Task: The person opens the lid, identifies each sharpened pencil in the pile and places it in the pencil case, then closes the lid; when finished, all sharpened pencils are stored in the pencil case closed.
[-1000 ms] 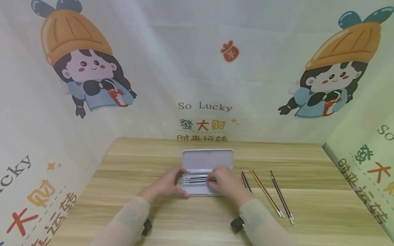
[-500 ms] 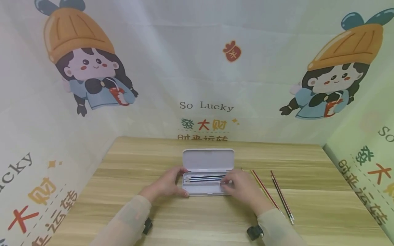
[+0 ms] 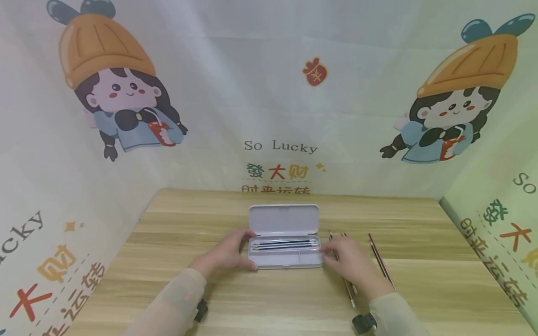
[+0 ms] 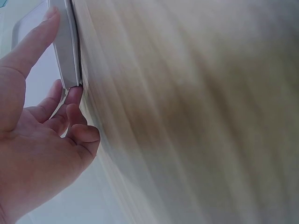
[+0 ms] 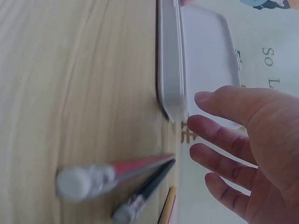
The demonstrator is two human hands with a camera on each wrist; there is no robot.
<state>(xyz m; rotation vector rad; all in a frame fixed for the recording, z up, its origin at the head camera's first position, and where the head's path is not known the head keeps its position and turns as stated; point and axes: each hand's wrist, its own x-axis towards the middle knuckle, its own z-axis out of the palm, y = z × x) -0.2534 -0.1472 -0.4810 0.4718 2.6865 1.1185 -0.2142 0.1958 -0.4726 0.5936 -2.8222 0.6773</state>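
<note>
Currently the left hand pinches the left end of the open pencil case on the wooden table; the right hand, holding nothing, hangs just beside its right end. A low sweep there could scatter the loose pencils.

Screened-off booth, room type unclear | wood-grain table | cartoon-printed cloth on three sides

Pencils lie in the case on the table; its lid behind; loose pencils to the right.
</note>
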